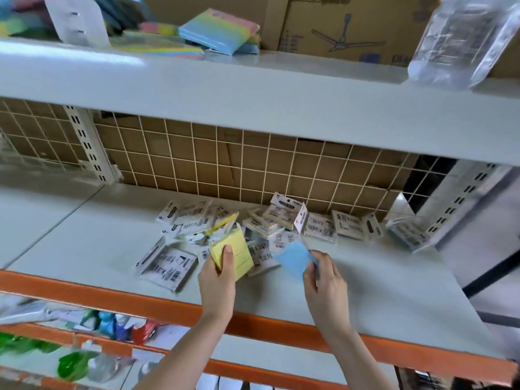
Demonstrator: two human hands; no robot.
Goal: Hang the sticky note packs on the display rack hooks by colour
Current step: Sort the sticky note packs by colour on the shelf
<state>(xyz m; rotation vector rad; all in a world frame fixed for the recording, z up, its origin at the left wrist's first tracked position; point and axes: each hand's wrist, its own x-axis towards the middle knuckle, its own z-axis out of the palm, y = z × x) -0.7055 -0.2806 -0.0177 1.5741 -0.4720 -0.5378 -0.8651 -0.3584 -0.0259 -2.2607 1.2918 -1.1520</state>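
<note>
I am working at a grey metal shelf (351,280) with an orange front edge (157,302). Behind it stands a white wire grid (253,164) with brown cardboard showing through the squares, and slotted white uprights (84,142) at 10 o'clock and 3 o'clock. An upper shelf (253,91) crosses the view at 12 o'clock; on it lie pastel rainbow note pads (219,30), a cardboard box (349,26) printed with a ceiling fan, and at 1 o'clock a clear plastic bottle (461,40) lying on its side. At 8 o'clock, below the orange edge, blurred coloured goods sit on a lower shelf; I cannot tell what they are.

A loose heap of sticky note packs (281,220) lies toward the back of the shelf near the grid, most turned with white barcode backs up, spreading from centre toward 3 o'clock. One larger pack (168,266) lies flat at 9 o'clock of my hands.

My left hand (218,277) grips a stack of yellow packs (236,254), thumb pressed across the top face, the stack tilted and lifted off the shelf. My right hand (323,277) pinches a blue pack (294,258) by its near corner; the pack is blurred, just beside the yellow stack at the front of the heap.
</note>
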